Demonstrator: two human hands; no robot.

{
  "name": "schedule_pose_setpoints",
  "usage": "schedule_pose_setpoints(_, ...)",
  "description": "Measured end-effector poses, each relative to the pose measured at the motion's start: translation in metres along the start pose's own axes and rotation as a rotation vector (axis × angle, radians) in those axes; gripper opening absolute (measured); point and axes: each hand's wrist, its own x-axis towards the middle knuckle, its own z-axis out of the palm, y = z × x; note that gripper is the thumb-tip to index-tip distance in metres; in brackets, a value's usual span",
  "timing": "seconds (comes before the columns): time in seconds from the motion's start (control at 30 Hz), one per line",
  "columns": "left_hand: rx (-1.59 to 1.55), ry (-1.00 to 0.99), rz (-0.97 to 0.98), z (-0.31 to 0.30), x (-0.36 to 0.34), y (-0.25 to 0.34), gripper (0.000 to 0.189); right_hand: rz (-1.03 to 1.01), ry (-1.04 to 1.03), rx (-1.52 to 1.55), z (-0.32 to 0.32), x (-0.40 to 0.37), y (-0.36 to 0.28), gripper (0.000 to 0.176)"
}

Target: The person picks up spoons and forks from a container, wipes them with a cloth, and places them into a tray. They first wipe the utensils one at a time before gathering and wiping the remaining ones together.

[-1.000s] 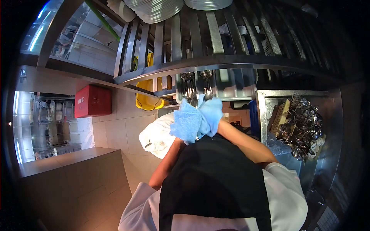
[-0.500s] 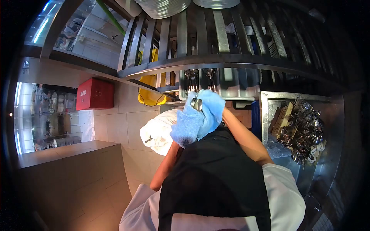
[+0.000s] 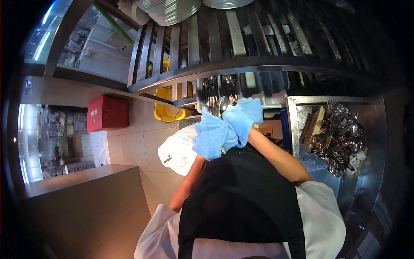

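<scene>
A blue cloth [image 3: 215, 137] covers both of my hands, hiding the fingers. My left hand [image 3: 207, 144] is under its left part and my right hand [image 3: 246, 116] under its right part. Spoon heads [image 3: 223, 104] stick out at the top between the two covered parts, and a bit of metal shows at the cloth's lower edge. Just beyond the cloth, a grey compartment tray [image 3: 269, 101] holds upward-pointing rows of cutlery [image 3: 210, 93].
A slatted metal rack [image 3: 207, 71] with stacked white plates [image 3: 170, 11] spans the top. At right, a metal basin [image 3: 294, 125] holds piled cutlery [image 3: 338, 138]. A yellow bucket [image 3: 166, 110], red box [image 3: 108, 113] and white bag [image 3: 177, 151] are at left.
The cloth's right part has moved right and up, opening a gap at the top. The spoon heads have shifted up toward the tray. The view has shifted slightly.
</scene>
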Motion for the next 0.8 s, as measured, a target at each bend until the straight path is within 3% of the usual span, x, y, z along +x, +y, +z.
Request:
schedule_pose_setpoints(0.07,-0.009,-0.012,-0.008,0.0,-0.002,0.001,0.025,-0.257,0.166,0.071,-0.01,-0.001,0.002,0.019)
schedule_pose_setpoints(0.13,-0.022,-0.016,-0.018,0.001,-0.003,-0.001,0.025,0.152,-0.181,-0.129,-0.021,0.007,0.006,0.013)
schedule_pose_setpoints(0.2,-0.034,-0.014,-0.027,0.003,-0.002,-0.001,0.025,0.266,-0.211,-0.048,-0.007,-0.001,-0.002,0.011)
schedule_pose_setpoints(0.27,-0.048,-0.009,-0.031,0.009,0.003,0.001,0.025,0.328,-0.029,-0.141,0.02,-0.004,-0.014,0.013)
schedule_pose_setpoints(0.33,-0.073,-0.005,-0.038,0.016,0.006,0.004,0.025,0.512,0.134,0.389,0.037,-0.024,-0.018,0.014)
schedule_pose_setpoints(0.4,-0.095,0.001,-0.052,0.022,0.008,0.004,0.025,-0.191,-0.525,-0.079,-0.046,0.005,-0.013,0.012)
schedule_pose_setpoints(0.43,-0.108,0.003,-0.06,0.025,0.008,0.006,0.026,-0.237,-0.563,-0.087,-0.045,0.015,-0.005,0.015)
schedule_pose_setpoints(0.47,-0.117,0.003,-0.067,0.025,0.009,0.005,0.026,-0.211,-0.601,0.047,-0.021,0.021,0.014,0.015)
schedule_pose_setpoints(0.53,-0.142,0.005,-0.091,0.028,0.008,0.004,0.026,0.14,-0.682,0.796,0.031,0.019,0.051,0.014)
schedule_pose_setpoints(0.57,-0.162,0.006,-0.104,0.03,0.008,0.003,0.026,0.295,-0.682,1.024,0.037,0.017,0.052,0.014)
schedule_pose_setpoints(0.63,-0.2,0.013,-0.142,0.031,0.007,0.001,0.026,0.502,-0.602,1.2,0.037,0.006,0.039,0.014)
schedule_pose_setpoints(0.7,-0.248,0.012,-0.179,0.032,0.005,-0.004,0.026,0.583,-0.515,1.114,0.006,-0.002,0.013,0.015)
schedule_pose_setpoints(0.8,-0.308,0.003,-0.223,0.039,-0.005,-0.004,0.026,0.307,-0.514,0.453,-0.043,0.007,-0.018,0.016)
